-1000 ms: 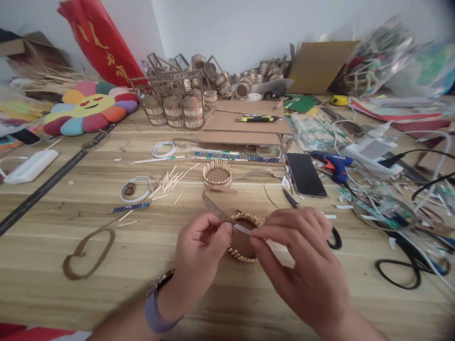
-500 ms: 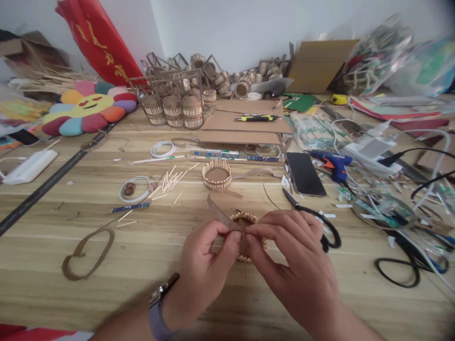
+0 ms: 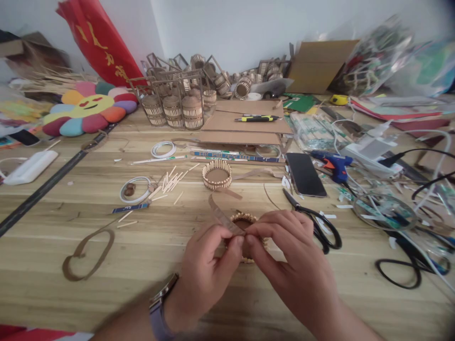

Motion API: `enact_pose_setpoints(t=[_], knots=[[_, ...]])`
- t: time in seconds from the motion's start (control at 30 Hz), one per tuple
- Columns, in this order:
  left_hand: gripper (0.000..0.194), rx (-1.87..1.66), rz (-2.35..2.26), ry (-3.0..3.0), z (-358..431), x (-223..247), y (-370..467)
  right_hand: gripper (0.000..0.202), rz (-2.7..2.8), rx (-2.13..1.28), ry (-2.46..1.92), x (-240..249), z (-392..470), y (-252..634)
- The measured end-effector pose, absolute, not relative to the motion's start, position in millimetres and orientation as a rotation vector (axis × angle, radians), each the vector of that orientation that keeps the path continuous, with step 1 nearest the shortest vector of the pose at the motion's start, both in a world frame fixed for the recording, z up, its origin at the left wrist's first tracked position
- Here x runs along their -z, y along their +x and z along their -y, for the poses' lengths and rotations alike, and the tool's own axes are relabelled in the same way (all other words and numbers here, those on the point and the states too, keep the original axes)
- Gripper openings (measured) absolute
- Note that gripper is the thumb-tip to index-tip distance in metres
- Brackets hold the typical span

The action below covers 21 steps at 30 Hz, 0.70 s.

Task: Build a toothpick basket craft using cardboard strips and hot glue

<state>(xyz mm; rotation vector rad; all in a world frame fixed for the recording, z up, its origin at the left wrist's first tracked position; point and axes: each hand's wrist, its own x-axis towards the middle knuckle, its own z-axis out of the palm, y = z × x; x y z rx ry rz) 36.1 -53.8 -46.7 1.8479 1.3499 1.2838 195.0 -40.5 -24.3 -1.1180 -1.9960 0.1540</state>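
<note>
Two hands meet nearly tip to tip above the counter. Left hand pinches a flat brown strip between thumb and forefinger; the strip's free end slants up and away from the person. Right hand has its thumb and forefinger drawn together at the strip's near end, closed on it, its other fingers curled. Just below both hands sits a round stick-walled basket, partly hidden by them. Beyond it, well apart from the hands, stands a second round basket, with loose pale sticks scattered to its left. Black-handled scissors lie beside the right hand, partly behind it, and farther back a dark phone lies near a blue glue gun.
</note>
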Motion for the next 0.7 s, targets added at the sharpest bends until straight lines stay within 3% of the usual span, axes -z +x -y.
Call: enact_pose_setpoints(t=[0.5,0.7], knots=[[0.018,-1.244,-1.276,1.703,51.9,47.7,35.4,0.018,1.913,-0.457,-1.129,20.4,36.1,195.6],[0.017,-1.253,-1.264,1.714,50.9,50.0,35.1,0.013,1.895,-0.404,-1.099,22.1,36.7,195.7]])
